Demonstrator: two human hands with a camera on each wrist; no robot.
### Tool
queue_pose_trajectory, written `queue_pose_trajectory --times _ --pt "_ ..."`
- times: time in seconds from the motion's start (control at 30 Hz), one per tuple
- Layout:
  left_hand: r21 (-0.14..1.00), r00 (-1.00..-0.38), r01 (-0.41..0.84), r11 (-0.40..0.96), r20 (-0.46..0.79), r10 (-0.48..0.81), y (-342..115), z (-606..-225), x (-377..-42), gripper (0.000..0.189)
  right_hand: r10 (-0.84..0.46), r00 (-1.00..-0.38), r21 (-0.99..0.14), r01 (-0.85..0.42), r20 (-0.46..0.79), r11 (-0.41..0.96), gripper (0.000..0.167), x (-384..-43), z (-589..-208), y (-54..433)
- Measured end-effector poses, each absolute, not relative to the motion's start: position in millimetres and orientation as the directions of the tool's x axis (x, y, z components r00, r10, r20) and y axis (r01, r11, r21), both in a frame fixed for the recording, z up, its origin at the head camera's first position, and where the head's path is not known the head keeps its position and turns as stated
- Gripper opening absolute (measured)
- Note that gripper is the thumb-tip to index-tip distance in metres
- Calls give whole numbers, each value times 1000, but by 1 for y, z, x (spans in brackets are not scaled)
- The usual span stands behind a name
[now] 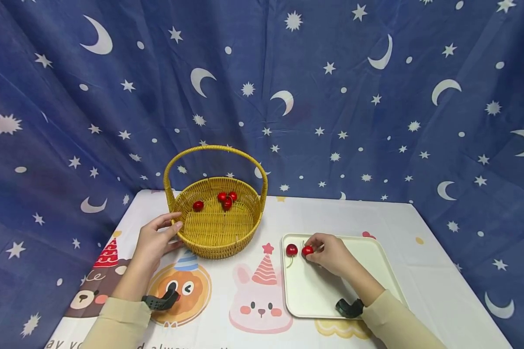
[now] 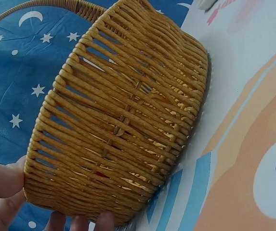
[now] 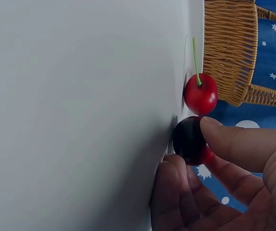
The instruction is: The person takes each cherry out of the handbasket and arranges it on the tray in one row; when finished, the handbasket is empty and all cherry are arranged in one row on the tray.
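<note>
My right hand (image 1: 329,252) pinches a red cherry (image 1: 307,250) between thumb and fingers at the left part of the cream tray (image 1: 327,295). In the right wrist view this cherry (image 3: 190,139) looks dark in shadow, low against the tray. Beside it lies another cherry (image 1: 291,250) with a green stem. On the left, my left hand (image 1: 154,240) grips the rim of a yellow woven basket (image 1: 220,249) with a tall handle. Several cherries (image 1: 227,204) lie inside the basket. The left wrist view shows the basket's woven wall (image 2: 123,106), fingers at its edge.
A white tablecloth (image 1: 262,261) with cartoon animals covers the table. Behind and at the sides hangs a blue curtain (image 1: 305,121) with moons and stars. The tray stands to the right of the basket, with bare cloth between them.
</note>
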State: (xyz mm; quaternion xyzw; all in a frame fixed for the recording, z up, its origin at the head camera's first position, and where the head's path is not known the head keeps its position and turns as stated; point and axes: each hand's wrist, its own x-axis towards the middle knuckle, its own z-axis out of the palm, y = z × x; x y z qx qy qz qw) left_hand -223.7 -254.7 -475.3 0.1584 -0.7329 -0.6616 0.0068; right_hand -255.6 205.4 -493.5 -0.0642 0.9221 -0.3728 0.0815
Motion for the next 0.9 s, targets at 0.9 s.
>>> queue_pose_trajectory --times 0.9 --pt "972 -950 -224 63 -204 -235 -256 -477 -225 50 -306 -952 -761 -194 -6 618 38 -255 -453 197"
